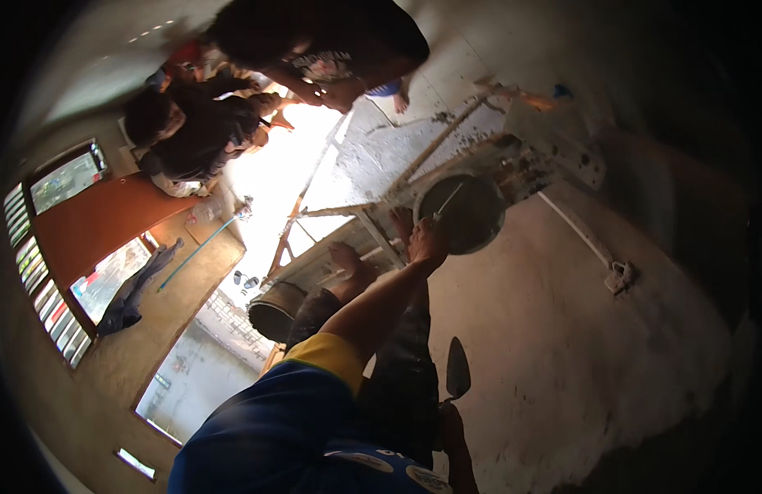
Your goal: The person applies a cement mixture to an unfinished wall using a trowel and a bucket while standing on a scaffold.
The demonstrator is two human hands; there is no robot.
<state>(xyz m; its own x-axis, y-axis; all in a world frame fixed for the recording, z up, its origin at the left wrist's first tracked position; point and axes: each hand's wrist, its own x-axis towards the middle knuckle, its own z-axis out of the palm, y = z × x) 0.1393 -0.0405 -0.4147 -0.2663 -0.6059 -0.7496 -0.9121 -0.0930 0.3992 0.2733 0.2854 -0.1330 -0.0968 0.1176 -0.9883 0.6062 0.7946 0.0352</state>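
My left hand (429, 240) reaches down to the near left rim of a dark round bucket (500, 216). Its fingers are closed, and a thin pale rod (449, 200) runs from them over the bucket's mouth. I cannot tell whether the rod is a tool or part of the bucket. What lies inside the bucket is dark and hard to make out. Low in the picture, my right hand (452, 426) grips a pointed trowel (458, 370), its blade pointing up and away from me, apart from the bucket.
Bare feet stand on a wooden scaffold (381, 235) beside the bucket. A second bucket (275, 311) is to the left. Two people (319, 49) are at the far left, by glaring light. A long pole (196, 253) and dark cloth (138, 288) lie near the orange panel (117, 218).
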